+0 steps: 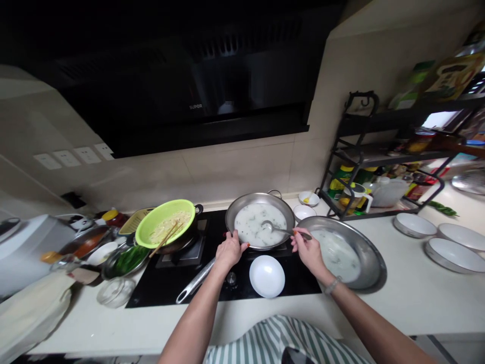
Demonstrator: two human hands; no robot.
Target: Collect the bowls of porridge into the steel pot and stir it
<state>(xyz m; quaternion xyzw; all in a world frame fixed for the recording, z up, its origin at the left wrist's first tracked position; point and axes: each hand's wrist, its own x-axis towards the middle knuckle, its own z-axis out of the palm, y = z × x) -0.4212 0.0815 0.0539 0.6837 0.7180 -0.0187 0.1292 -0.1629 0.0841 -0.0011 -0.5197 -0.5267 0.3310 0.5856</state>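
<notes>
A steel wok (231, 217) stands on the black cooktop and holds a milky white soup (252, 220) with green flecks. My left hand (228, 251) is closed on the wok's near-left rim, close to where its long handle (195, 281) begins. In my right hand (307, 251) is a metal ladle (280, 230), its bowl dipping into the soup. Directly in front of the wok sits a white bowl (267, 276). To the right, a wide steel basin (373, 263) contains more of the whitish liquid, partly behind my right hand and forearm.
On the left burner rests a green colander (142, 232) of pale food with chopsticks (162, 241) across it. Leafy greens (131, 260) and a glass jar (115, 291) are farther left. Several white bowls (415, 225) and a black rack (359, 164) occupy the right. A range hood (212, 76) hangs above.
</notes>
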